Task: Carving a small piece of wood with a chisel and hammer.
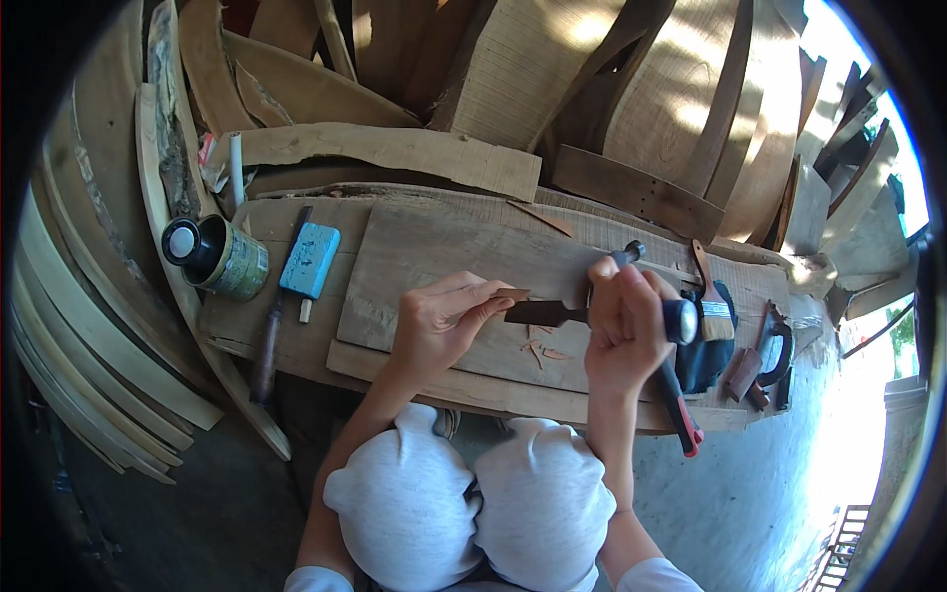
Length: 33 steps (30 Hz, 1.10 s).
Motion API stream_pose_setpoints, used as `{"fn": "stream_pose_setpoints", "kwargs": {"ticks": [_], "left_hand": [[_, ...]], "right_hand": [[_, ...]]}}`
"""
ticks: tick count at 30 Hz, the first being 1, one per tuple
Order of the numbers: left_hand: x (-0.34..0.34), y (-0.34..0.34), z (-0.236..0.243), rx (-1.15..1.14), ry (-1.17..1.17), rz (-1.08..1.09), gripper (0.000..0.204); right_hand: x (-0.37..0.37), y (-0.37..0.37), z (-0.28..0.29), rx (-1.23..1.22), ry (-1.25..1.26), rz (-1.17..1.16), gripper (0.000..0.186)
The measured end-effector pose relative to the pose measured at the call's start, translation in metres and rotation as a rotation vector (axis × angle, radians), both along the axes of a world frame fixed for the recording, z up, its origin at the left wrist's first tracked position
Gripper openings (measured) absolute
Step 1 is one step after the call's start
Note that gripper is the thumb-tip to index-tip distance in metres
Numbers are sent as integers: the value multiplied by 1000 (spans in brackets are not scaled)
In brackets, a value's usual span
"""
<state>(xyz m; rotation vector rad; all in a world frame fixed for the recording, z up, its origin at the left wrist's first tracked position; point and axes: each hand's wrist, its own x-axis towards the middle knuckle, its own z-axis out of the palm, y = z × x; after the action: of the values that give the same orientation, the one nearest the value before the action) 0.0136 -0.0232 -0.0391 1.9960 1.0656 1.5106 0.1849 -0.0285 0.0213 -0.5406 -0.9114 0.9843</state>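
Note:
My left hand [442, 314] pinches a small thin piece of wood [512, 294] between thumb and fingers. In my right hand [626, 321], the fingers are wrapped round a chisel, whose wide dark blade [538, 313] points left and lies close to the wood piece. Whether blade and wood touch, I cannot tell. Most of the chisel's handle is hidden in my fist. Several wood shavings [536, 350] lie below the blade on a flat board [414, 261]. Beneath my right hand rests a hammer with a red-tipped handle [681, 409], partly covered by the hand.
To the left are a blue block [311, 259], a long tool with a dark wooden handle [264, 360] and a greenish can [237, 261]. On the right lie a paintbrush [714, 311], black cloth [702, 363] and a black-handled tool [780, 350]. Planks [385, 158] crowd the far side.

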Motion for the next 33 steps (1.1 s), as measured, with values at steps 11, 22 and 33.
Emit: {"fn": "stream_pose_setpoints", "kwargs": {"ticks": [11, 22, 33], "left_hand": [[1, 0, 5, 6, -44, -13, 17], [1, 3, 3, 4, -16, -4, 17], [2, 2, -1, 8, -4, -33, 18]], "right_hand": [[1, -4, 1, 5, 18, -3, 40], [2, -5, 2, 53, -43, -65, 38], [8, -5, 1, 241, -24, -71, 40]]}}
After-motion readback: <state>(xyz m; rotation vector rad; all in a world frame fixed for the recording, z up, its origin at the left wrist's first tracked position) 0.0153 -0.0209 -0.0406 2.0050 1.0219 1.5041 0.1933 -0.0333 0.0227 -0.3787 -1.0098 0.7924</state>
